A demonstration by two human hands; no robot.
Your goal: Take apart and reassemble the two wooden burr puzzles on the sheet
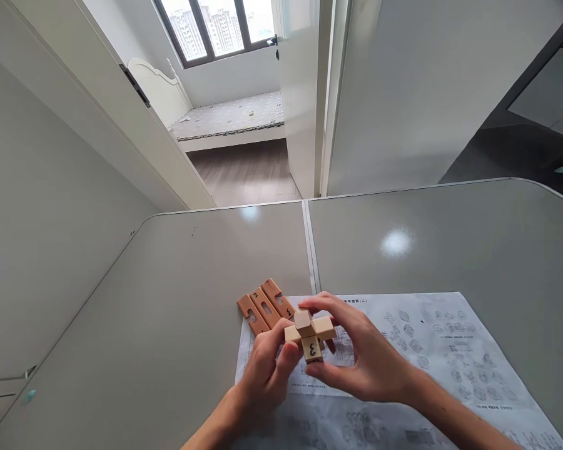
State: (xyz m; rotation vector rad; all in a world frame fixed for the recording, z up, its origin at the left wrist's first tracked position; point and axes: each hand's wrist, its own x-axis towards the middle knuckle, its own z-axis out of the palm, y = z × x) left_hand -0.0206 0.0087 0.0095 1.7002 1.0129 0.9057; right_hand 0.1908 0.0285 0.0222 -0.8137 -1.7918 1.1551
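A cross-shaped puzzle of pale wooden blocks (310,332) is held between both hands above a printed sheet; its front block bears a "3". My left hand (267,369) grips its left side, thumb and fingers closed on it. With the index finger at the top and the thumb at the lower front, my right hand (366,350) pinches the same puzzle. Just behind my left hand, three reddish-brown notched wooden pieces (264,306) lie side by side, some marked with numbers. The fingertips behind the puzzle are partly hidden.
The printed paper (431,337) with puzzle diagrams lies under the hands on a grey table (206,269) with a centre seam. Past the table's far edge stand an open door (300,94) and a bed (234,119) below a window.
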